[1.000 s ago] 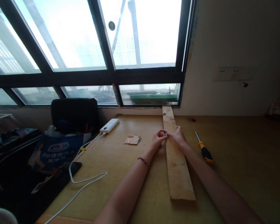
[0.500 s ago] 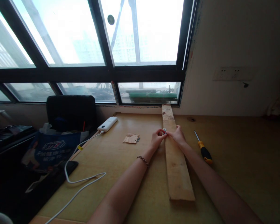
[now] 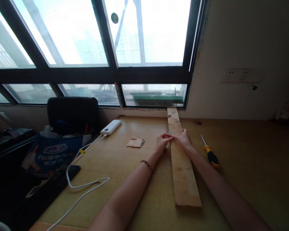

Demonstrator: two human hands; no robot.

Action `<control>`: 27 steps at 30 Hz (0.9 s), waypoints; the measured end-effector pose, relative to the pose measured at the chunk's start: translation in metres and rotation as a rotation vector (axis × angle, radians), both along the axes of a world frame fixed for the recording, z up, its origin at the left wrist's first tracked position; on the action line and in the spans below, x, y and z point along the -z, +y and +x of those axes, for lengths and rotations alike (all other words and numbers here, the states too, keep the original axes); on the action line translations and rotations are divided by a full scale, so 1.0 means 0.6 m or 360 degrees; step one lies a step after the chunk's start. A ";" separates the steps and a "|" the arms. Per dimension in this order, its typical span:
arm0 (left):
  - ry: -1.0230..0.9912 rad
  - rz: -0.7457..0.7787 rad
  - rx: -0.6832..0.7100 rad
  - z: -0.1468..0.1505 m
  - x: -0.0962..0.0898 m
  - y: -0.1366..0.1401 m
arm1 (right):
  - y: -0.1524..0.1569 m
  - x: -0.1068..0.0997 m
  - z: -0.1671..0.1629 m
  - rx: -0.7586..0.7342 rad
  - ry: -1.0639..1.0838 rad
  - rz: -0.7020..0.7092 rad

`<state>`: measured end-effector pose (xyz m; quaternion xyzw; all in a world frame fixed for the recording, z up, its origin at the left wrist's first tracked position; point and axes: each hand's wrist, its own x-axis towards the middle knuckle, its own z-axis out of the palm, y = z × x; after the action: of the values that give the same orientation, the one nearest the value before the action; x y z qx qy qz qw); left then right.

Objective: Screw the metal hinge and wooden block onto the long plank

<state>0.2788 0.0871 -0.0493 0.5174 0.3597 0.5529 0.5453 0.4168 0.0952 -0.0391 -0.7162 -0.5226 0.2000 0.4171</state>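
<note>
**Metal piece [image 3: 170,133] pinched at the edge of the wooden board [image 3: 184,173]**

The grip of the left hand [image 3: 162,142] is clamped on the metal piece, most of which is hidden by the fingertips. From the right hand [image 3: 183,138], a thumb is pointed in to meet it across the board, presumably so that the spot is steadied; whether that grip is clamped cannot be told. The board is laid lengthwise on the counter [image 3: 125,128], likely for firm support. Just off to its right a screwdriver [image 3: 210,154] is kept, seemingly within easy reach; a flat tan piece [image 3: 135,142] and a power bank [image 3: 111,127] are parked left, away from the work.

And compared with half a second ago: the left fingers have been straightened slightly, while board and screwdriver are left unmoved.
</note>
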 end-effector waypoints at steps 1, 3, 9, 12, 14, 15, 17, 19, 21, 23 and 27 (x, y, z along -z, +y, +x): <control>0.0001 -0.0009 0.0000 0.000 0.001 0.000 | 0.000 -0.001 0.000 0.0009 0.0001 -0.0007; 0.0005 -0.0029 0.0002 0.000 0.003 0.002 | -0.002 -0.004 -0.001 0.0029 0.0004 -0.0035; -0.0008 -0.0039 0.0005 -0.001 0.004 0.004 | -0.008 -0.009 -0.003 0.0019 0.0003 -0.0020; 0.0020 -0.0013 0.0030 -0.002 0.000 0.004 | -0.009 -0.010 -0.004 0.0030 -0.0013 -0.0024; 0.0062 0.0004 0.0011 -0.002 -0.003 0.005 | -0.010 -0.011 -0.005 0.0036 -0.0014 -0.0037; 0.0084 0.0015 -0.0013 -0.003 -0.003 0.006 | -0.011 -0.012 -0.005 0.0039 -0.0013 -0.0042; 0.0121 0.0054 -0.0064 -0.004 -0.003 0.008 | -0.013 -0.014 -0.006 0.0045 -0.0012 -0.0053; 0.0144 0.0113 -0.0094 -0.005 -0.001 0.009 | -0.014 -0.015 -0.006 0.0054 -0.0019 -0.0062; 0.0156 0.0164 -0.0111 -0.005 0.000 0.010 | -0.014 -0.015 -0.006 0.0059 -0.0028 -0.0060; 0.0131 0.0166 -0.0138 -0.003 0.000 0.009 | -0.013 -0.014 -0.005 0.0053 -0.0034 -0.0047; -0.0007 0.0066 -0.0138 0.003 -0.002 0.004 | -0.011 -0.013 -0.004 0.0047 -0.0039 -0.0067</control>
<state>0.2805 0.0895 -0.0479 0.5112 0.3692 0.5845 0.5107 0.4146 0.0884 -0.0312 -0.7348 -0.5128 0.1961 0.3984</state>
